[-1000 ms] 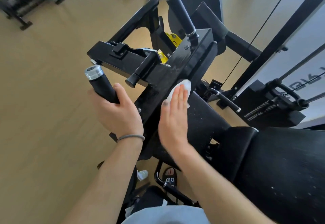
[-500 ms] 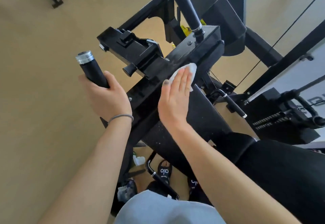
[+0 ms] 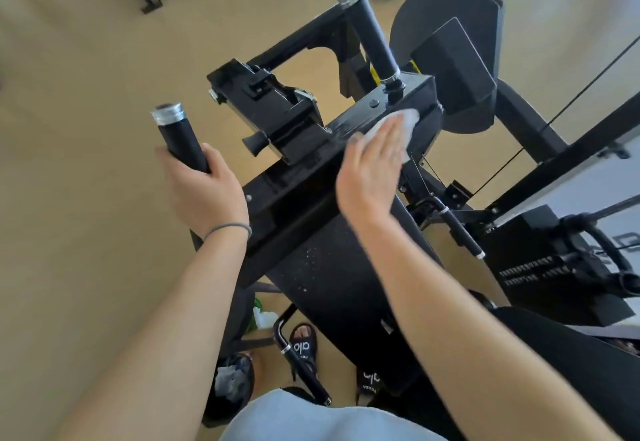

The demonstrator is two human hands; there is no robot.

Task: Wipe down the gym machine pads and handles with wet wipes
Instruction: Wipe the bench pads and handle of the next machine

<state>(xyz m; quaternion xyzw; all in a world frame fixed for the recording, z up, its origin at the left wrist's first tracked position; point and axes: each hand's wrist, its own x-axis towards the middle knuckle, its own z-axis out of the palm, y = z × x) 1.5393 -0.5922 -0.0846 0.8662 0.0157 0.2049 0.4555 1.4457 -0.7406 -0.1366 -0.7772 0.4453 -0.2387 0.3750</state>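
The glossy crossbar (image 3: 311, 177) is hemmed in by the upright far handle (image 3: 372, 30) and a latch block (image 3: 277, 115); bare floor (image 3: 79, 163) is left open leftward.

The wet wipe (image 3: 408, 122) is showing white against the glossy black machine frame (image 3: 304, 177). The 2 handles (image 3: 181, 143) are showing matte black with silver end caps. The pad (image 3: 332, 288) is showing black with pale speckles. The floor (image 3: 69, 129) is glowing tan. The wrist band (image 3: 228, 227) is looking grey. The 2 sandals (image 3: 304, 345) are showing black with white lettering.
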